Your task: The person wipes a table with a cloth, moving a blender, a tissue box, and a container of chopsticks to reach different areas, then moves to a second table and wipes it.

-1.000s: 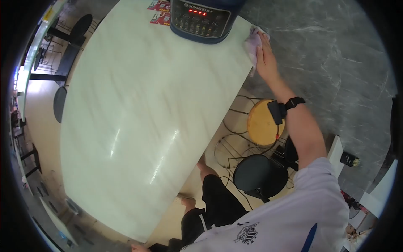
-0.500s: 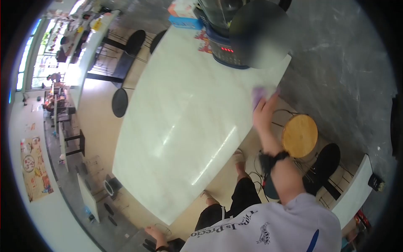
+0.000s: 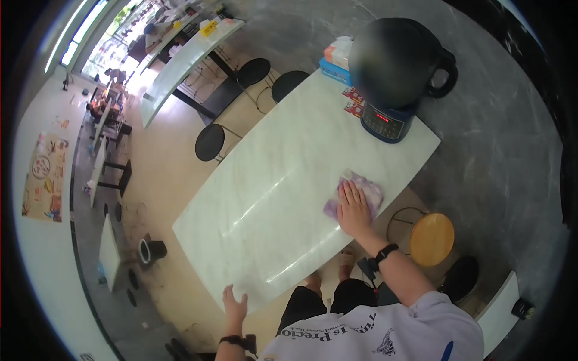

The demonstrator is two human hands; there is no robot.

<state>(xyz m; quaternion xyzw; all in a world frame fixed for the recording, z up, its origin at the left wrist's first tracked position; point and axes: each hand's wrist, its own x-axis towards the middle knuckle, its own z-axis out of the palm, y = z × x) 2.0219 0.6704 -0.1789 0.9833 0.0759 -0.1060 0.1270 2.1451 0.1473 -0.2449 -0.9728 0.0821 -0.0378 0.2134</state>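
Note:
My right hand lies flat, fingers spread, on a purple cloth pressed to the white marble table, near its right long edge. My left hand rests with open fingers on the table's near corner and holds nothing. A dark blue electric appliance with a red display stands at the table's far end, well beyond the cloth.
Boxes and leaflets sit next to the appliance. A wooden-topped stool and a black stool stand to the right of the table, black stools to its left. Another long counter runs further back.
My right hand has drawn the cloth from the far corner beside the appliance back along the table toward me. My left hand has come into view on the near corner.

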